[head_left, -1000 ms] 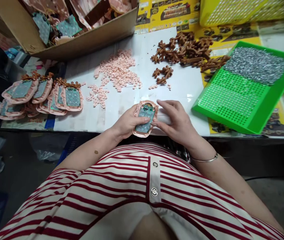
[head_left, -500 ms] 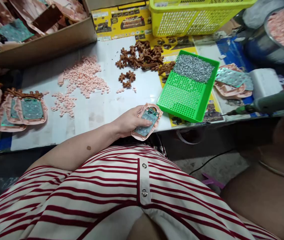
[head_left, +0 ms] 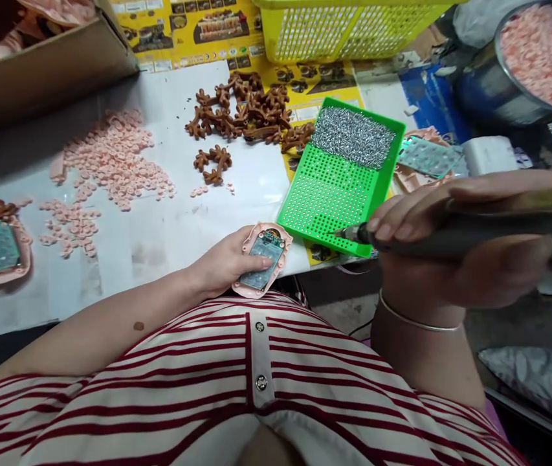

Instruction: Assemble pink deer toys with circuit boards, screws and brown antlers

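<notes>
The left hand [head_left: 222, 264] is closed around the side of a pale pink, rounded plastic shell [head_left: 249, 292], its thumb pressed over the green, rectangular circuit board [head_left: 256, 278] inside. The shell lies open side up at the near edge of the tabletop [head_left: 159, 223]; whether it rests there or is held up, I cannot tell. The right hand [head_left: 450, 281] is wrapped round a dark grey, elongated power tool [head_left: 474, 236], fingers curled over its barrel.

The work seems to be at a point between gripping the tool and using it. Bringing its tip to the shell would call for a steady left thumb and a path over the near wall of the green, perforated plastic tray [head_left: 324, 244]. The tip appears over that tray's near end; contact is unclear. Small silver metal pieces [head_left: 353, 136] fill the far end.

The tray sits just beside the shell, so room on that side looks tight. Leftward, white surface lies open up to the scattered pale pink plastic bits [head_left: 115, 158]; beyond the shell are brown, branching plastic pieces [head_left: 256, 110].
</notes>
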`<action>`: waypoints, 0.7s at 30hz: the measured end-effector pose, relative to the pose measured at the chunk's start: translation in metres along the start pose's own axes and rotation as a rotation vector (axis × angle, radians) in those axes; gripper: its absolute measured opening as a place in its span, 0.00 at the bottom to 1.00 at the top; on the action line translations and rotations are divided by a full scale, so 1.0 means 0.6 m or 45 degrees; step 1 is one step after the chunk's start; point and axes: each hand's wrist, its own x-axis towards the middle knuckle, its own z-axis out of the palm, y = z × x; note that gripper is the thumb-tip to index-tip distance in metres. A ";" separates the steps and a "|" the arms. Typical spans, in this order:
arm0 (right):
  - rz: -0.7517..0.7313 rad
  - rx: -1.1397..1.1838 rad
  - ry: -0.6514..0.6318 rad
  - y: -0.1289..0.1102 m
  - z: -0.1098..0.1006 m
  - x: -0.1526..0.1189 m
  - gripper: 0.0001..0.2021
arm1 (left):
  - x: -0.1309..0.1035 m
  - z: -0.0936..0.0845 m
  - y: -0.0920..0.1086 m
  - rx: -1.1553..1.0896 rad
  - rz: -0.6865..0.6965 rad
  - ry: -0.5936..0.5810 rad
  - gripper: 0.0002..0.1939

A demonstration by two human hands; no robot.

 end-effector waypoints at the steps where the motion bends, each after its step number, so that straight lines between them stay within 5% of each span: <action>1: -0.065 0.008 -0.030 0.007 0.006 0.000 0.15 | 0.000 -0.001 0.000 -0.004 -0.006 -0.003 0.28; 12: -0.158 -0.100 -0.051 0.014 0.012 0.002 0.13 | -0.001 -0.007 -0.001 -0.004 -0.059 -0.015 0.28; 21: -0.044 -0.119 0.023 0.019 0.003 -0.019 0.15 | -0.003 -0.006 0.001 0.037 -0.084 0.029 0.30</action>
